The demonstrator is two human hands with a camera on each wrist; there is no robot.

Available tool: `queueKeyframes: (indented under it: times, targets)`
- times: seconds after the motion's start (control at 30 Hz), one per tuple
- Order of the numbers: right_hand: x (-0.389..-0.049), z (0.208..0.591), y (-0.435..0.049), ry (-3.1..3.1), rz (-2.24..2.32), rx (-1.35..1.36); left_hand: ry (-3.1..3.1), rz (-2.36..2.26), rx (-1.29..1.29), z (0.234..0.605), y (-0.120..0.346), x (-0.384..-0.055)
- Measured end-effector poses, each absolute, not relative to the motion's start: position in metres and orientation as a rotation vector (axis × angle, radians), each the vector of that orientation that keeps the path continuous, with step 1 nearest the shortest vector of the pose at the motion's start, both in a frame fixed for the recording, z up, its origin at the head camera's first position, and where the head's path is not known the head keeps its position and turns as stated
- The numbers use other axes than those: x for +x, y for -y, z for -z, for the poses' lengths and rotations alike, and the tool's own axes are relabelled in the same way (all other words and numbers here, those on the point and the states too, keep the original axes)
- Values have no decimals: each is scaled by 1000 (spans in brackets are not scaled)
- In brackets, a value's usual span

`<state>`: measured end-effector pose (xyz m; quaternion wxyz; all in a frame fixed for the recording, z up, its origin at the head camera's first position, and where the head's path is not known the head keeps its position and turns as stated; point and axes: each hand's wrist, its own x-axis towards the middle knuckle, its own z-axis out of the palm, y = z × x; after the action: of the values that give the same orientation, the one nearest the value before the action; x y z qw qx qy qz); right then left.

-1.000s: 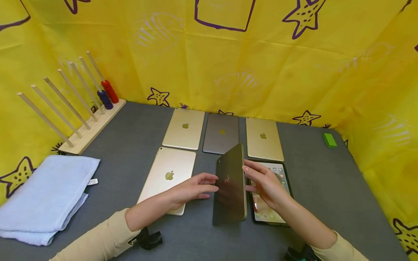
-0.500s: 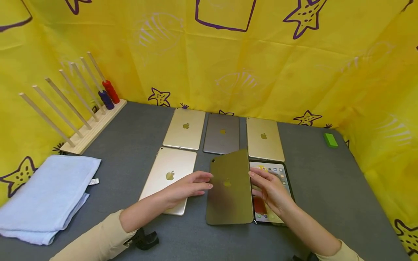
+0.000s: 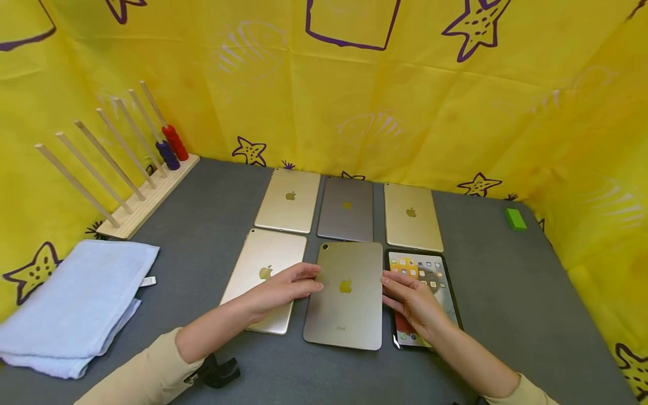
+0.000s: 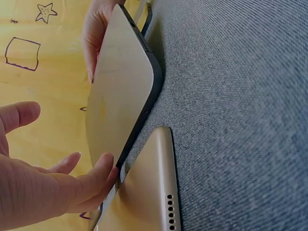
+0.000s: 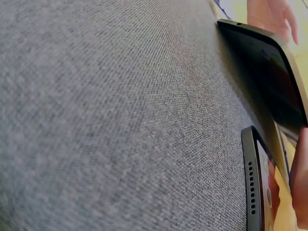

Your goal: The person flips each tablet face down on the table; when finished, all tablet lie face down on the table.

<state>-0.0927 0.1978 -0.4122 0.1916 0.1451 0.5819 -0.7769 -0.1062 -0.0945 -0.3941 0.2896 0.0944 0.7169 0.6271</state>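
Note:
A grey tablet (image 3: 344, 315) lies tilted, back side up, between my two hands in the head view. My right hand (image 3: 416, 304) pinches its right edge, which is raised above the table. Its dark screen (image 5: 264, 72) faces down in the right wrist view. My left hand (image 3: 286, 289) reaches over a silver tablet (image 3: 275, 247), its fingertips at the grey tablet's left edge. In the left wrist view the thumb (image 4: 21, 115) stands away from that edge. A lit tablet (image 3: 448, 295), screen up, lies partly beneath my right hand.
Behind stand two gold tablets (image 3: 287, 199) and a dark grey tablet (image 3: 346, 208) in a row, backs up. A peg rack (image 3: 147, 197) with red and blue beads and a folded blue towel (image 3: 81, 304) are at left. A green block (image 3: 515, 219) sits far right.
The grey tablet has turned from nearly upright on its edge to almost flat, back up. My right hand lowered its right side; my left hand shifted slightly left.

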Motion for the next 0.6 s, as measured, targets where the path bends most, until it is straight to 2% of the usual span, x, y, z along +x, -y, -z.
queueKeyframes:
  times: [0.6]
  targets:
    - [-88,407,-191,-1628,2142,320,-2062,-1525,259,387,95,-101]
